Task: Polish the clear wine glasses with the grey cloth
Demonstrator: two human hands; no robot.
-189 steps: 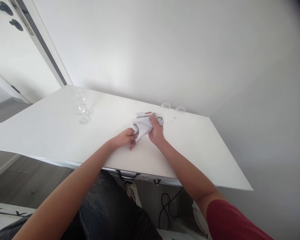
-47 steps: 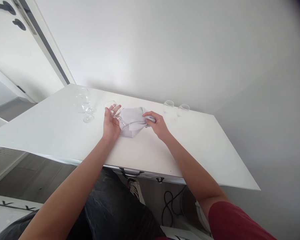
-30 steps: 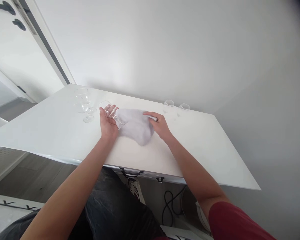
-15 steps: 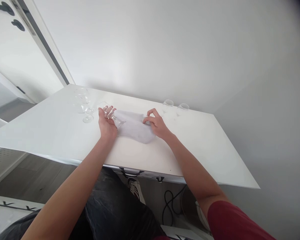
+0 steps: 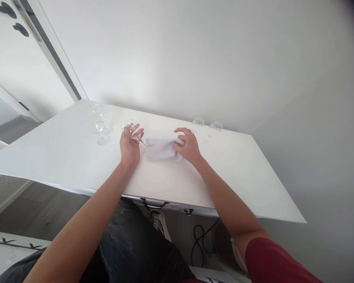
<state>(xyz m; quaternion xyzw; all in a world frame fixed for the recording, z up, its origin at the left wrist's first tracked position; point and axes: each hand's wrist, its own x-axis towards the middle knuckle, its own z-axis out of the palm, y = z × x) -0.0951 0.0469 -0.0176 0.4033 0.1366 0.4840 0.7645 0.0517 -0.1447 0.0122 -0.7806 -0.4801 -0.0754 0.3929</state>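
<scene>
Head view: left hand (image 5: 129, 146) is closed around a clear wine glass (image 5: 133, 132) held tilted above the white table (image 5: 61, 157), while right hand (image 5: 189, 146) bunches a grey cloth (image 5: 161, 149) against its stem end, so wiping looks midway. Two glasses (image 5: 99, 125) stand left, two more (image 5: 206, 126) by the white wall (image 5: 179, 59); a door frame (image 5: 51, 55) rises left.
</scene>
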